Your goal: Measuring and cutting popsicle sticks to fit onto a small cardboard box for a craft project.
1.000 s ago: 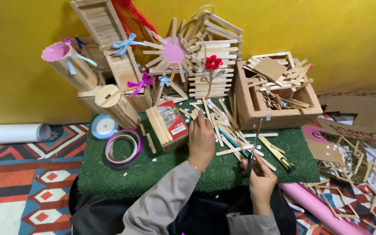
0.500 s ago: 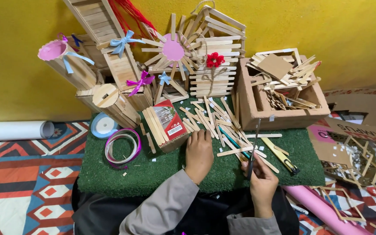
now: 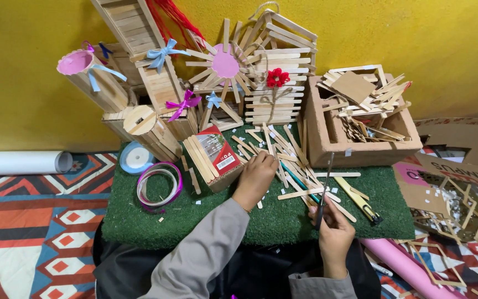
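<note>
My left hand (image 3: 256, 178) lies palm down on the green turf mat (image 3: 156, 221), fingertips among a loose pile of flat wooden craft sticks (image 3: 283, 149). I cannot tell whether it grips one. My right hand (image 3: 334, 232) is closed around the handles of dark scissors (image 3: 323, 191), whose blades point up and away over the sticks. A yellow utility knife (image 3: 359, 199) lies just right of the scissors. An open box of craft sticks (image 3: 212, 158) with a red label sits left of my left hand.
Stick-built models stand at the back: a house with a red flower (image 3: 275, 77), a pink-centred sunburst (image 3: 225, 63), a tower with bows (image 3: 150, 61). A brown box of scraps (image 3: 360, 149) sits right. Ribbon loops (image 3: 159, 185), a tape roll (image 3: 135, 158), a white tube (image 3: 17, 162), a pink roll (image 3: 405, 266).
My left hand slid slightly toward me and left along the stick pile. The right hand with the scissors stayed almost where it was.
</note>
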